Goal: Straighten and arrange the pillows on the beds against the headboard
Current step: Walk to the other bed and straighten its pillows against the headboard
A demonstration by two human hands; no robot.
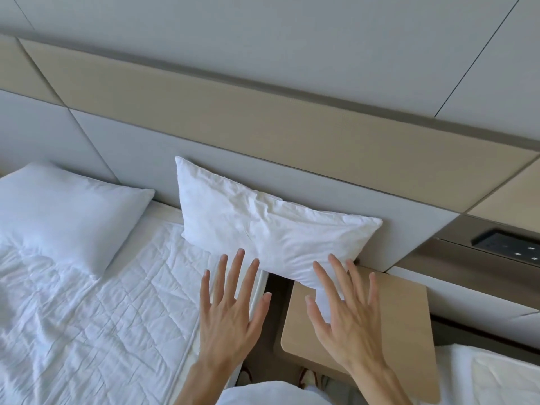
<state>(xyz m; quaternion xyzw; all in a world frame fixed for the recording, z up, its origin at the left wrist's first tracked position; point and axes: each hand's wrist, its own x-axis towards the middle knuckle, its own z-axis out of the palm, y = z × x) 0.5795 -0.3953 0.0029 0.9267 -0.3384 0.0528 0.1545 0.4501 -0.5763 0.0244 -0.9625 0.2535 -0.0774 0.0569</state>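
- Left hand (230, 311) was spread flat, fingers splayed and pointing toward 12 o'clock, grip released and holding nothing; its fingertips sat at the near edge of the crumpled pillow (263, 226).
- Right hand (347, 311) was likewise open with fingers spread, grip released; its fingertips overlapped the pillow's lower right corner, contact not certain.
- The crumpled pillow lay at 12 o'clock from both hands, leaning upright against the headboard (365, 206). Its right end overhung the gap between the bed (87, 317) and the wooden counter (409, 311), with a corner resting over the counter.
- A second pillow (67, 211), smooth, lay flat on the bed at 10 o'clock from the left hand, well apart from the first.
- Count: two pillows, two hands, one counter.
- A second bed (496, 372) showed partly at 4 o'clock.
- A dark switch panel (510, 247) sat at 2 o'clock from the right hand.
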